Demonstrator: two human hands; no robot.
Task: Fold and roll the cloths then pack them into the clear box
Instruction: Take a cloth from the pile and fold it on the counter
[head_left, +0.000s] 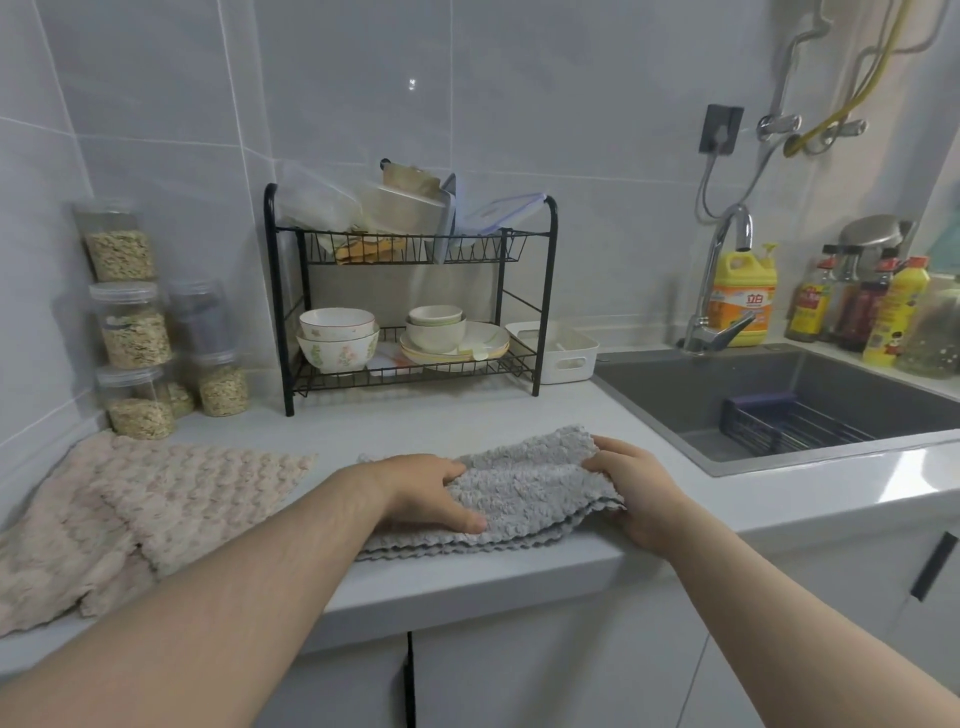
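Grey cloth (524, 488) showing bobbled weave, scalloped edge. Pink cloth (171, 499) showing same bobbles, pale beige-pink. Rack (279, 312) reading black. Bowls (337, 348) wearing floral prints on white. Detergent bottle (743, 296) showing yellow. Sink (810, 384) looking dark grey.

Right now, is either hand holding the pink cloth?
No, the left hand and the right hand both grip the grey cloth, while the pink cloth lies spread on the counter further left.

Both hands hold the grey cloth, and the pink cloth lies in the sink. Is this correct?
No. In the head view, the left hand and right hand hold the grey cloth, but the pink cloth lies on the counter left of it.
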